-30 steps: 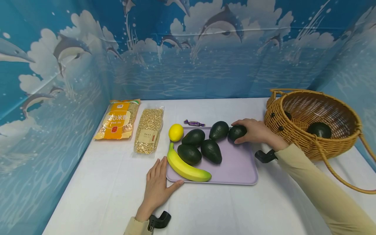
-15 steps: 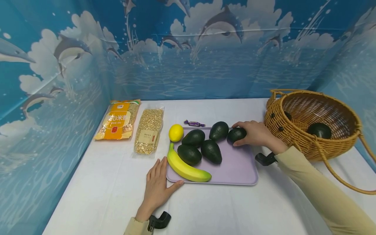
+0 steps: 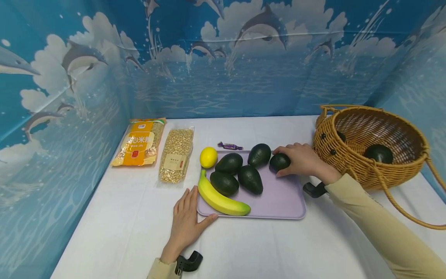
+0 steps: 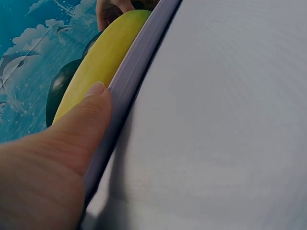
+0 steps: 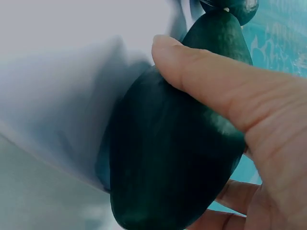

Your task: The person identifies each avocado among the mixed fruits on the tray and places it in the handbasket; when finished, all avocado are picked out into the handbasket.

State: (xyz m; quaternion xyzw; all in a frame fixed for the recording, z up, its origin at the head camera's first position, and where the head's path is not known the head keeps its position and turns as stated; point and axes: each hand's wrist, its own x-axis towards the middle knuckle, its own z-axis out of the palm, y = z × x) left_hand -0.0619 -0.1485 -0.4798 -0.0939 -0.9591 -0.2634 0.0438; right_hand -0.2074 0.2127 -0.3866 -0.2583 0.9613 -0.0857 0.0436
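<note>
My right hand (image 3: 302,159) grips a dark green avocado (image 3: 280,162) at the back right of the lilac tray (image 3: 278,205). In the right wrist view the thumb lies over that avocado (image 5: 168,158), with fingers curled round its far side. Several other avocados (image 3: 251,179) lie on the tray's left half. A banana (image 3: 223,200) rests along the front left, and a lemon (image 3: 208,157) sits at the back left corner. My left hand (image 3: 188,223) rests at the front left corner, fingers straight; its thumb (image 4: 88,120) touches the tray's rim beside the banana.
A wicker basket (image 3: 325,147) with a rope handle stands at the right, with an avocado (image 3: 378,154) inside. Behind the tray lies a purple-wrapped candy (image 3: 230,146). Two bags of grain, one orange (image 3: 139,142) and one clear (image 3: 176,155), lie at the left.
The avocado in my right hand has shifted slightly toward me on the tray, and the hand with it. My left hand has stayed in place.
</note>
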